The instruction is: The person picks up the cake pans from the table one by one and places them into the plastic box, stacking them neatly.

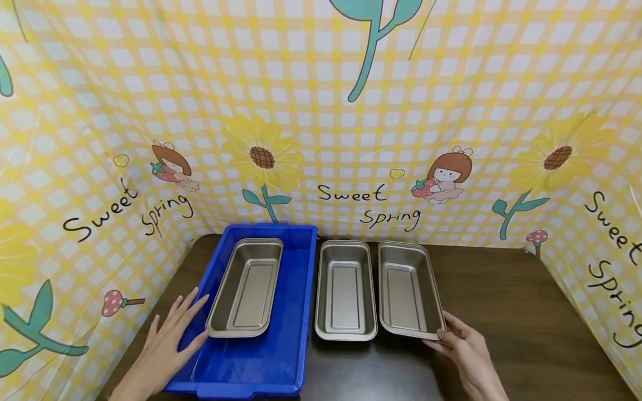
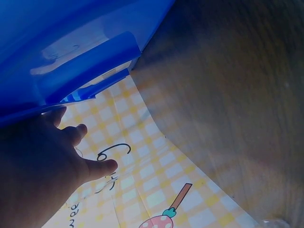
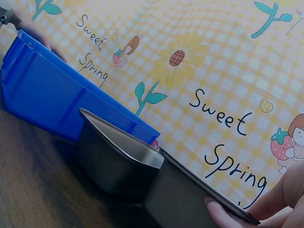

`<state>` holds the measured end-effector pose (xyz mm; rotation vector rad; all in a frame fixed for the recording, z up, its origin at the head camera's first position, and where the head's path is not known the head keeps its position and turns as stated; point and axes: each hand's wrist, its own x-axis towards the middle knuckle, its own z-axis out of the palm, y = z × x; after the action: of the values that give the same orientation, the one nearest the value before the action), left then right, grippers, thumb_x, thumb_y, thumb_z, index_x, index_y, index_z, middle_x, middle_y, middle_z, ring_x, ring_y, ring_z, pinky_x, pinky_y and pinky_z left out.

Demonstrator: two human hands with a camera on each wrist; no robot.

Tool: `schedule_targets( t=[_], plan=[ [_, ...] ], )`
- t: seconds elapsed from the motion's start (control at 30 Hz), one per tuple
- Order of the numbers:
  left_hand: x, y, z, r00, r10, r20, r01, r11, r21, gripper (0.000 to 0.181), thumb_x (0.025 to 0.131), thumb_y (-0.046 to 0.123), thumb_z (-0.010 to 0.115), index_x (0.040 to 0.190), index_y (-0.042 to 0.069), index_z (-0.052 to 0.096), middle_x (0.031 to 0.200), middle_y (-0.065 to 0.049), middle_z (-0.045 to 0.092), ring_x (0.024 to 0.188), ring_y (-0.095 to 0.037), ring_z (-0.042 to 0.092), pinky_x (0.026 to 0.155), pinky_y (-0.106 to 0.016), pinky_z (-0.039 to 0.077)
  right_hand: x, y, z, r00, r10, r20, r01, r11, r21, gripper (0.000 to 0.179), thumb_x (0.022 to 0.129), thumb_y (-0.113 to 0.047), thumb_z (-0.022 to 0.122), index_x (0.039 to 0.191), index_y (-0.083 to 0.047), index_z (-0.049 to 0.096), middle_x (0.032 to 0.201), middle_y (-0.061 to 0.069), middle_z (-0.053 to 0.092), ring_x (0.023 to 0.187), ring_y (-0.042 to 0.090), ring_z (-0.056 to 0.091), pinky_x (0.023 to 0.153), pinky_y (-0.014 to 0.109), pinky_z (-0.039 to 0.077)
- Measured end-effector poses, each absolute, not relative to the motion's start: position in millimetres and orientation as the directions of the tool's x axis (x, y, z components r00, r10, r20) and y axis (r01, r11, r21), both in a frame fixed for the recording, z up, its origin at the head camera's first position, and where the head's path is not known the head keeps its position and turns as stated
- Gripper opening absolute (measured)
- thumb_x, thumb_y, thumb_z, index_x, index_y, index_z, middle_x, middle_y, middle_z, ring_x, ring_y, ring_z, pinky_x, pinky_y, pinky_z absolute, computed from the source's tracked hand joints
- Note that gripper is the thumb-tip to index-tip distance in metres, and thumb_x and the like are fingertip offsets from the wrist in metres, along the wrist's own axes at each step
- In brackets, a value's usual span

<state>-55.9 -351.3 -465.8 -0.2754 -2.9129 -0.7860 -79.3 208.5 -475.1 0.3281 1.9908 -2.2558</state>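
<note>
Three metal loaf pans show in the head view. One loaf pan [image 1: 252, 289] lies inside the blue tray [image 1: 251, 365], toward its left side. A middle loaf pan [image 1: 345, 301] stands on the table just right of the tray. My right hand [image 1: 468, 353] pinches the near right corner of the right-hand loaf pan [image 1: 406, 295], thumb at the rim and fingers along the outer wall. With fingers spread, my left hand [image 1: 163, 345] lies over the tray's left edge, its thumb tip right by the near corner of the pan inside.
The dark wooden table [image 1: 511, 312] extends right of the pans. A yellow checked cloth [image 1: 321, 145] with printed flowers and lettering rises behind and on both sides. In the left wrist view, the tray's end handle [image 2: 95, 66] overhangs the table edge.
</note>
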Motion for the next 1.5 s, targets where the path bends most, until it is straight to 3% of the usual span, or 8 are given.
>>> schedule_targets(
  t=[0.57,0.83,1.03,1.27,1.5],
  plan=[
    [-55,-350,-465,-0.98,0.139,0.145,0.193,0.849,0.491,0.069,0.108,0.041,0.061,0.166,0.017,0.035,0.176,-0.014,0.017,0.16,-0.049,0.005,0.113,-0.078,-0.017,-76,210,-469,-0.983,0.06,-0.172,0.162,-0.142,-0.976,0.06,0.102,0.017,0.041,0.156,0.024,0.017,0.15,0.047,0.036,0.104,0.014,0.071,0.09,0.036,0.061],
    [-56,-352,-466,-0.98,0.139,0.144,0.193,0.849,0.492,0.068,0.108,0.04,0.061,0.166,0.017,0.035,0.176,-0.014,0.017,0.159,-0.049,0.005,0.113,-0.078,-0.018,-75,213,-457,-0.973,0.03,-0.229,0.222,-0.139,-0.965,0.062,0.105,0.013,0.038,0.16,0.018,0.011,0.158,0.046,0.027,0.11,0.009,0.068,0.095,0.035,0.059],
    [-56,-352,-466,-0.979,0.142,0.149,0.198,0.845,0.497,0.068,0.108,0.04,0.061,0.166,0.017,0.035,0.176,-0.014,0.017,0.159,-0.049,0.005,0.113,-0.078,-0.017,-74,211,-451,-0.979,0.033,-0.201,0.195,-0.145,-0.97,0.063,0.102,0.015,0.04,0.159,0.02,0.013,0.152,0.042,0.034,0.109,0.011,0.067,0.095,0.036,0.059],
    [-56,-352,-467,-0.976,0.147,0.163,0.21,0.84,0.5,0.067,0.108,0.038,0.061,0.166,0.016,0.036,0.176,-0.013,0.016,0.16,-0.048,0.004,0.113,-0.078,-0.017,-72,210,-441,-0.981,0.012,-0.192,0.188,-0.155,-0.97,0.064,0.103,0.014,0.039,0.16,0.019,0.01,0.159,0.043,0.025,0.111,0.009,0.066,0.096,0.035,0.059],
    [-55,-351,-467,-0.974,0.149,0.17,0.216,0.839,0.5,0.066,0.108,0.037,0.061,0.166,0.016,0.036,0.176,-0.013,0.017,0.161,-0.046,0.003,0.113,-0.078,-0.018,-71,206,-434,-0.989,0.03,-0.146,0.14,-0.146,-0.979,0.061,0.103,0.014,0.041,0.158,0.021,0.016,0.155,0.043,0.031,0.111,0.011,0.069,0.094,0.036,0.059]
  ],
)
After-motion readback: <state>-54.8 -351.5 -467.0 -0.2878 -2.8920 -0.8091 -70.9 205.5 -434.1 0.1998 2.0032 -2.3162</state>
